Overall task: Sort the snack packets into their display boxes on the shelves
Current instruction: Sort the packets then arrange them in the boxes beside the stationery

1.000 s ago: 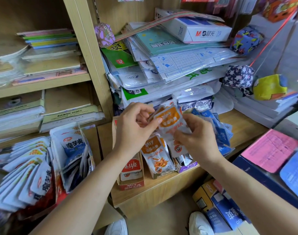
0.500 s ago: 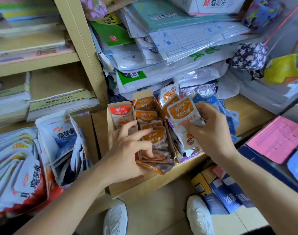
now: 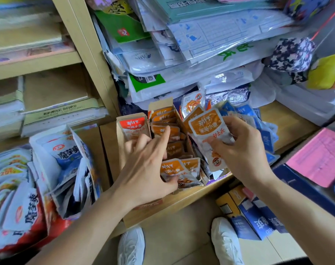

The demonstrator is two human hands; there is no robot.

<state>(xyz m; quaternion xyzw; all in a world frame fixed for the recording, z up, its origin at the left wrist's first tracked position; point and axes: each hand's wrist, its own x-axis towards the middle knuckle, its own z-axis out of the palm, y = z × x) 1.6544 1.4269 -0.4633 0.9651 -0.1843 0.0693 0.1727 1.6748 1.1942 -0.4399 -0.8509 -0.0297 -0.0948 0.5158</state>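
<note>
Pinching the orange packet [image 3: 206,129] mid-body, the right hand [image 3: 245,157] holds something likely light, limp and slick; the left hand [image 3: 145,169], fingers spread, touches boxed packets [image 3: 163,119].

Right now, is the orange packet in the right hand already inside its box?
Out. The right hand pinches the orange packet, lifted beside the box.

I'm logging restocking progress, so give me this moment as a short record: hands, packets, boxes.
left hand: open, fingers spread on the orange packets standing in the display box
right hand: grips a held stack of matching orange-labelled packets, just right of that box
neighbouring box: red packet standing in the box to the left
behind right hand: blue packets heaped on the shelf
task state: held stack not yet in the box
</note>
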